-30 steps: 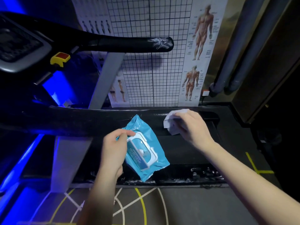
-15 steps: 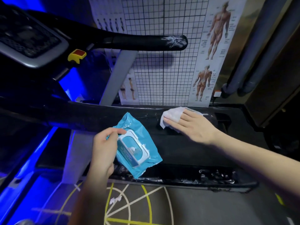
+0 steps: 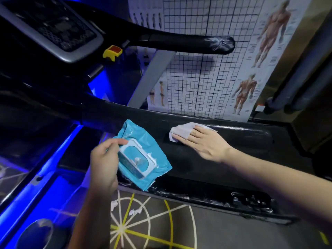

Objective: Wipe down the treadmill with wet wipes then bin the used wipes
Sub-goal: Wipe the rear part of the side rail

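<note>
While right hand [image 3: 204,143] presses wipe [image 3: 181,129] flat, fingers [image 3: 196,134] straight, on treadmill [image 3: 242,132], left hand [image 3: 104,160] clamps pack [image 3: 143,141] beside it. Risk: wipe bunches under fingertips, slips free.

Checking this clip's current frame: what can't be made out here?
- The bin: none in the head view.
- The wipe: its underside and part of it are hidden under the right hand; soiling unseen.
- The wipes pack: label print too small and blurred; its left edge is covered by the left hand.
- The console: dark, cut off by the top edge; display unreadable.
</note>
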